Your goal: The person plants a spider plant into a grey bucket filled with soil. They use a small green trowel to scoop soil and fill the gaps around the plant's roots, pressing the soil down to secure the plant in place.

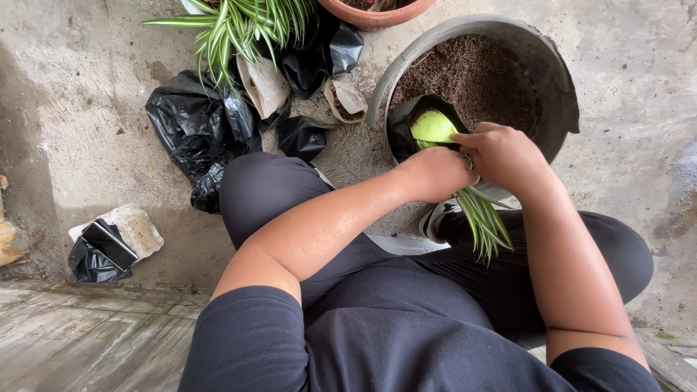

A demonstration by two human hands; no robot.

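Observation:
A small striped green plant (482, 214) lies across my hands, its leaves pointing toward my lap and its base tucked into a black plastic grow bag (406, 123). My left hand (435, 174) grips the plant near its base at the bag's mouth. Over the same spot my right hand (501, 154) is closed on the plant and the bag's rim. The bag rests at the edge of a large grey tub (559, 80) filled with dark soil (472, 80).
Crumpled black plastic bags (200, 131) lie on the concrete floor at left. A striped leafy plant (243, 25) and a terracotta pot (374, 14) stand at the top. A flat stone with a dark phone-like object (109, 243) sits at far left. My legs in dark trousers (377, 290) fill the foreground.

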